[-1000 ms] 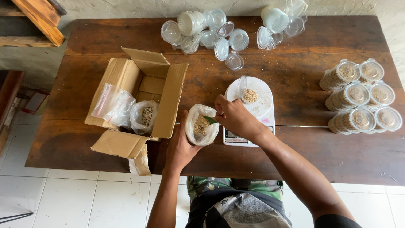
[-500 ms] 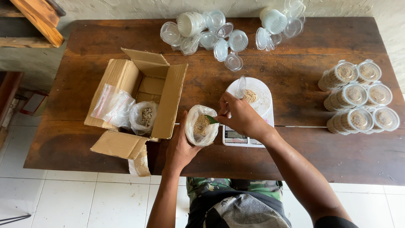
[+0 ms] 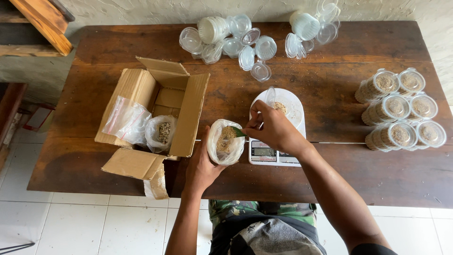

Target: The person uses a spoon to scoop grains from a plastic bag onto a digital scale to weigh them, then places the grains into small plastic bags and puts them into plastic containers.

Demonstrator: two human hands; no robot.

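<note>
My left hand [image 3: 202, 166] grips a clear plastic bag of small pale seeds [image 3: 225, 141] from below, near the table's front edge. My right hand [image 3: 274, 128] pinches a small green scoop [image 3: 237, 132] whose tip is in the mouth of that bag. Just behind my right hand a white digital scale [image 3: 276, 155] carries a small clear cup [image 3: 279, 105] with some seeds in it.
An open cardboard box [image 3: 181, 106] at the left holds plastic bags, one with seeds [image 3: 161, 132]. Empty clear cups and lids [image 3: 236, 41] lie along the far edge. Stacks of filled, lidded cups [image 3: 401, 113] sit at the right of the dark wooden table [image 3: 339, 71].
My right hand has moved from above the scale's cup down and left to the bag, bringing the green scoop into its mouth. The left hand still holds the bag.
</note>
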